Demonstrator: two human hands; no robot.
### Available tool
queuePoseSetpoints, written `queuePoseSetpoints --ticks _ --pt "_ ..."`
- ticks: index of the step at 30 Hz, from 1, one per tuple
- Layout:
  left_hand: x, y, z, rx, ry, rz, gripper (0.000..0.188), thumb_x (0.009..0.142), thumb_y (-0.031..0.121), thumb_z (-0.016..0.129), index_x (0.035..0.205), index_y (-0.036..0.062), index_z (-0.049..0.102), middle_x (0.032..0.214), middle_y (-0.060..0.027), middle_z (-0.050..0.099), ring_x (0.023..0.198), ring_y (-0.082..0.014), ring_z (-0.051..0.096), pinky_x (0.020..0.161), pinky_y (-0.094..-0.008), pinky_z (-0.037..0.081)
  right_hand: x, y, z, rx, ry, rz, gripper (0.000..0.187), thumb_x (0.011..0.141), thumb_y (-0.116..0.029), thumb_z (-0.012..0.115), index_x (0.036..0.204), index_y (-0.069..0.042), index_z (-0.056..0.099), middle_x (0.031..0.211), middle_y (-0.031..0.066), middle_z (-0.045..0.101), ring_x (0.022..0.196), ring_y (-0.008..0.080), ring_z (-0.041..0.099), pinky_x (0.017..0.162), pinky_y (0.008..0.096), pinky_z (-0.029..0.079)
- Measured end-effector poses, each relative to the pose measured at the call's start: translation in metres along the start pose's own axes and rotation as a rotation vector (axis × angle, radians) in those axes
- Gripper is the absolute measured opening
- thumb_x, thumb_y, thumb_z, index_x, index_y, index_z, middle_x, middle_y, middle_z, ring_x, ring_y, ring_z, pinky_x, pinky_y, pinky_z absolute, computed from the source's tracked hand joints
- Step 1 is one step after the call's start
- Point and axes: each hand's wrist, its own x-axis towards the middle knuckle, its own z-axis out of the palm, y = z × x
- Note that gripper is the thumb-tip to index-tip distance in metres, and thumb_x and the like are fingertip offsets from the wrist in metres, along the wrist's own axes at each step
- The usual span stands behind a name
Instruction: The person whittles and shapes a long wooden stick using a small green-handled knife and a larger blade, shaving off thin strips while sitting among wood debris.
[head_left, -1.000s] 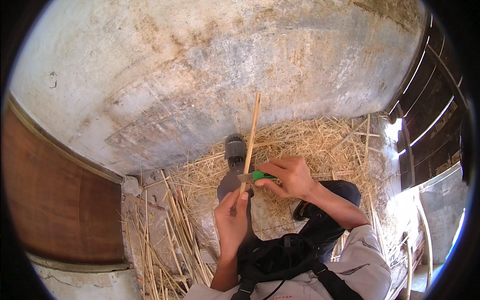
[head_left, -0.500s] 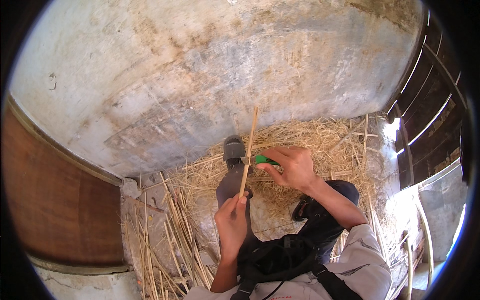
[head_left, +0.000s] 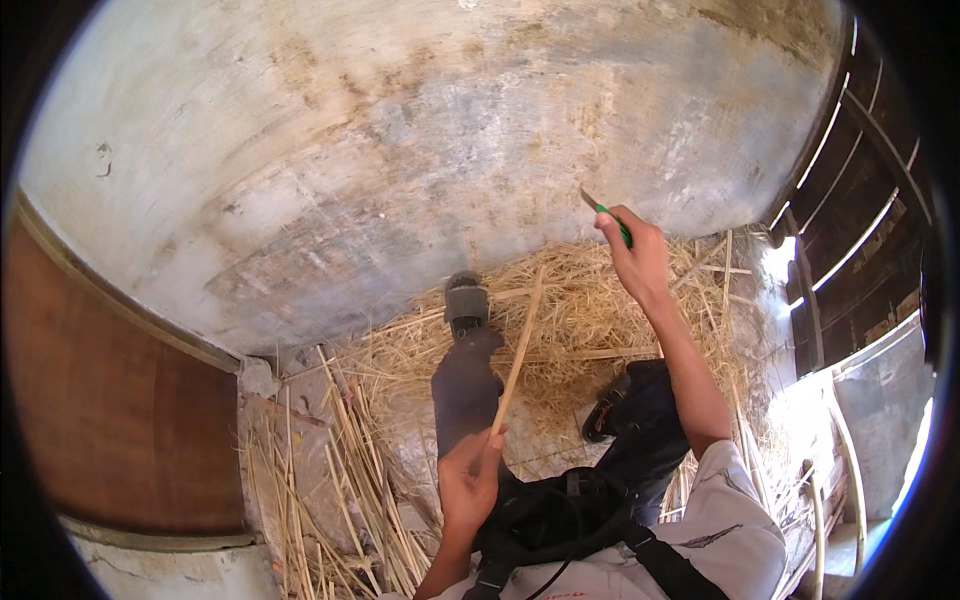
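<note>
Closed round the lower end of a pale bamboo strip (head_left: 522,345) is my left hand (head_left: 470,480). The strip slants up and a little to the right, above my dark-trousered left leg. My right hand (head_left: 640,258) grips a green-handled knife (head_left: 614,222), raised well ahead and to the right of the strip. The knife's short blade points up and left toward the wall, apart from the strip. Thin straw-like shavings (head_left: 570,385) lie heaped on the ground under and beyond the strip.
A stained plaster wall (head_left: 400,160) rises in front. At lower left, a bundle of long split strips (head_left: 360,470) lies beside a brown wooden panel (head_left: 130,400). Dark slatted boards (head_left: 860,210) and upright poles (head_left: 848,450) stand on the right.
The knife has left the strip; my right hand has swung forward and to the right with it. My left hand has drawn the strip back toward me, and its far end is lower.
</note>
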Motion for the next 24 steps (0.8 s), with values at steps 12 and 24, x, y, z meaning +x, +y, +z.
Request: queuePoseSetpoints --ticks 12,24 --pt "0.024 0.022 0.002 0.145 0.174 0.102 0.023 0.092 0.006 0.076 0.114 -0.0009 0.075 0.074 -0.0049 0.057 0.064 -0.0090 0.047 0.056 -0.0265 0.036 -0.051 -0.037 0.011 0.361 -0.358 -0.296 0.033 0.099 -0.037 0.066 0.107 -0.005 0.068 0.074 0.0091 0.060 0.064 0.0251 0.058 0.061 0.0372 0.047" --pt "0.037 0.025 0.008 0.111 0.251 0.106 0.024 0.087 0.002 0.080 0.111 -0.0014 0.076 0.075 -0.0107 0.066 0.065 -0.0120 0.056 0.060 -0.0290 0.045 -0.092 -0.057 0.032 0.153 -0.261 -0.715 0.031 0.084 -0.041 0.082 0.095 -0.013 0.073 0.070 0.0033 0.064 0.054 0.0255 0.062 0.049 0.0374 0.047"
